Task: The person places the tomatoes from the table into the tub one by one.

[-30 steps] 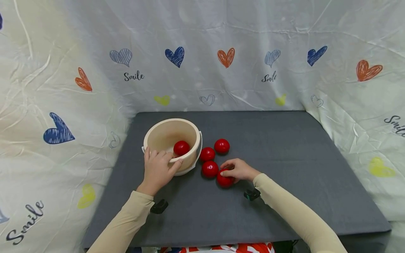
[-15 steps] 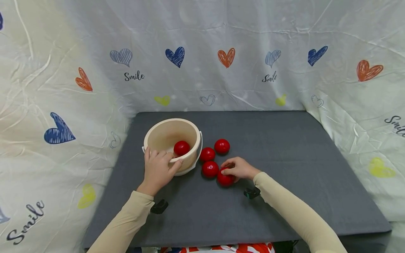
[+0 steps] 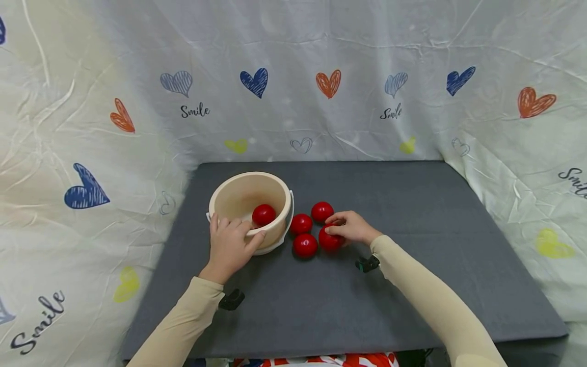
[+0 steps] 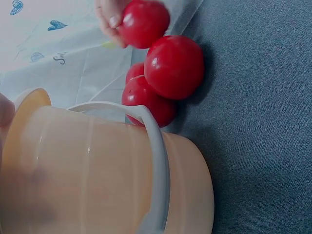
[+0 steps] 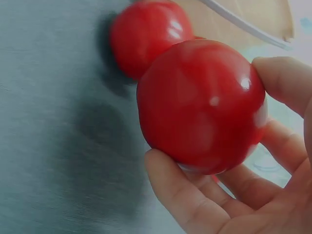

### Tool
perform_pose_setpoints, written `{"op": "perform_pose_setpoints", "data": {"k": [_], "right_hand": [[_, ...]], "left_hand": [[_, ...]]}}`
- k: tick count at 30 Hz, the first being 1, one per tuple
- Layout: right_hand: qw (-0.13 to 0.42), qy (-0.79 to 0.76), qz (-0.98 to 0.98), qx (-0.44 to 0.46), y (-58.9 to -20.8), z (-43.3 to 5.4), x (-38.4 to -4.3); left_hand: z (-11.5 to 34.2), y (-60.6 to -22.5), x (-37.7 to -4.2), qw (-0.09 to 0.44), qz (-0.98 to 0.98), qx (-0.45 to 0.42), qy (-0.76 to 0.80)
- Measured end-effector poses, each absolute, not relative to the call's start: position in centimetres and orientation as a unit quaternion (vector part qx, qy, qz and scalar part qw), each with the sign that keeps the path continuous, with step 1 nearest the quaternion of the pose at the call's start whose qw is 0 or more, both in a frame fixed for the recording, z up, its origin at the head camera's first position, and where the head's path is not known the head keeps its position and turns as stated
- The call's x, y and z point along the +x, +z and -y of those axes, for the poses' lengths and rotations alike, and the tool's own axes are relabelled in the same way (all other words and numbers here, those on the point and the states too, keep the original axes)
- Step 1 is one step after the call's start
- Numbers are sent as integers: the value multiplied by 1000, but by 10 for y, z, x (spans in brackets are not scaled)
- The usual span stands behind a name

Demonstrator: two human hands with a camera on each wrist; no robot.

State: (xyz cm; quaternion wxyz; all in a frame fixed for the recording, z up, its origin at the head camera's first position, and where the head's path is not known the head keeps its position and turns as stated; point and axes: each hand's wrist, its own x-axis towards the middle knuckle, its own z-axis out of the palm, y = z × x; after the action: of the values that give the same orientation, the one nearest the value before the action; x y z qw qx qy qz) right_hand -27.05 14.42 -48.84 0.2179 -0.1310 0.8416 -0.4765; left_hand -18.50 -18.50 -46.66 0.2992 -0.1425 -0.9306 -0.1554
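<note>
My left hand (image 3: 229,250) grips the near rim of a cream bucket (image 3: 274,235), fingers over the edge and thumb outside. Inside the bucket lies a red tomato (image 3: 264,215). My right hand (image 3: 354,228) holds another glossy tomato (image 5: 202,107) between thumb and fingers. Its shadow lies apart from it on the cloth, so it is off the table. Beside the bucket sit three more: a near tomato (image 3: 304,246), a middle tomato (image 3: 300,224) and a far tomato (image 3: 322,212). The left wrist view shows the bucket's side and its pale handle (image 4: 158,161).
A dark grey cloth (image 3: 403,199) covers the table. Behind and at both sides hangs a pale curtain (image 3: 357,46) printed with hearts. The bucket handle hangs down on the bucket's right side, close to the loose tomatoes.
My right hand has raised its tomato off the cloth and moved it slightly away from me. The left hand and the bucket have stayed in place.
</note>
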Motion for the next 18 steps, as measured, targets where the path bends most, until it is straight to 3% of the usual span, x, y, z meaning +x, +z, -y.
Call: {"op": "perform_pose_setpoints", "data": {"k": [18], "right_hand": [[167,-501,-841,-119,-398,-118,-313]], "left_hand": [[185,-467,-185,297,931,-141,-156]]}}
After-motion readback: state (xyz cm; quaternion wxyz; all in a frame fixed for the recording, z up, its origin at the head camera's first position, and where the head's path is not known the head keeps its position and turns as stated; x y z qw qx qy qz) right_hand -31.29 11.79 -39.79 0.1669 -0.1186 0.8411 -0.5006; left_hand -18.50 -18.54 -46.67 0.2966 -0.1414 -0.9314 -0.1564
